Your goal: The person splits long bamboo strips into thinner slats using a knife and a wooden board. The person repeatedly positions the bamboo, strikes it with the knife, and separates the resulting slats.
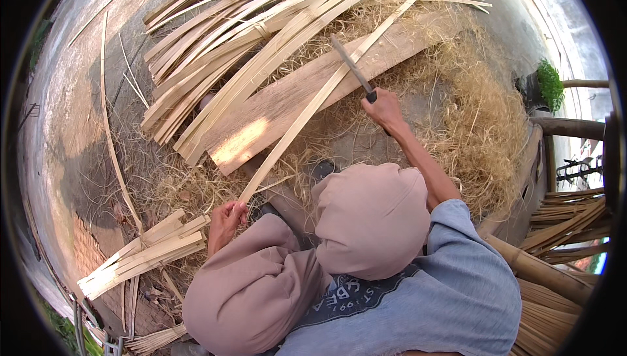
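My left hand (226, 222) is closed around the near end of a long, pale bamboo strip (302, 122). From there the strip slants away to the upper right, over a flat wooden board (277, 111). My right hand (384, 109) grips the black handle of a knife (343, 53). The knife's straight blade points to the upper left and crosses the strip above the board; whether its edge is cutting in, I cannot tell. Beyond the board lie large bundles of split bamboo strips (241, 46), some bound with ties.
Curly bamboo shavings (480, 118) cover the ground around the board, heaped thickest at the right. A shorter bundle of strips (147, 251) lies beside my left hand. Bamboo poles (539, 268) and more strips (568, 225) are at the right, near a green potted plant (550, 85).
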Tool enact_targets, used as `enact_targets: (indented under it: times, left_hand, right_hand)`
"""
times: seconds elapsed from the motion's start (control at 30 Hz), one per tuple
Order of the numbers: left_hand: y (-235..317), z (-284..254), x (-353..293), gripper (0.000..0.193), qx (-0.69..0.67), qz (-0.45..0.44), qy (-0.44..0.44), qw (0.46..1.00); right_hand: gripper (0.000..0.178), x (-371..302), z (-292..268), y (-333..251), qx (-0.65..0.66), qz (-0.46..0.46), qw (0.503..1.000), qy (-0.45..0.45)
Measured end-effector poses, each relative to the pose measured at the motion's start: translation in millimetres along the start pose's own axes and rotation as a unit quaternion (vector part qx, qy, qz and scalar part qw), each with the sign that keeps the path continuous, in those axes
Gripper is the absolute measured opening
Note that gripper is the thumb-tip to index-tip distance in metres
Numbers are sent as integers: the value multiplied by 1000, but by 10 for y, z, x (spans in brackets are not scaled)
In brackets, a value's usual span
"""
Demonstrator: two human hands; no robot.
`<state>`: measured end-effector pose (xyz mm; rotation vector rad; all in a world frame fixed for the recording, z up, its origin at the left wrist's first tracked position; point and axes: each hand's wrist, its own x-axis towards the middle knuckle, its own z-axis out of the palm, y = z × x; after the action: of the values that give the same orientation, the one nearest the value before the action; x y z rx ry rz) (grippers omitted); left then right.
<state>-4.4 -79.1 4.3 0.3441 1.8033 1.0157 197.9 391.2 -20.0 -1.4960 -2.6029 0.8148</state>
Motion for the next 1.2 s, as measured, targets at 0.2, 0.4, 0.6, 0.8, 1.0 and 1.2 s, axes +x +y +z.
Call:
enact_targets:
  times: [0.2,0.4,0.6,0.8,1.0,1.2]
  left_hand:
    - [-186,-493,-681,31,-53,-150,-17,987]
    - [-14,-601,-425,32,81,-126,-130,980]
    - [630,571,806,55,100,-15,-32,994]
    - [180,366,563,56,80,-11,40,996]
    - [248,299,274,51,56,-17,55,997]
    - [-100,-300,-134,48,48,-101,47,993]
  right_hand:
    - [37,-120,159,282,-32,1,999,9]
    - [42,429,-380,897,-42,27,995,84]
    - [33,-1078,646,-291,42,-97,991,-87]
    - [34,-191,-62,271,70,117,988,-65]
    - [35,-257,106,143,-70,-77,994,-46]
    - [38,379,-468,829,-58,38,997,44]
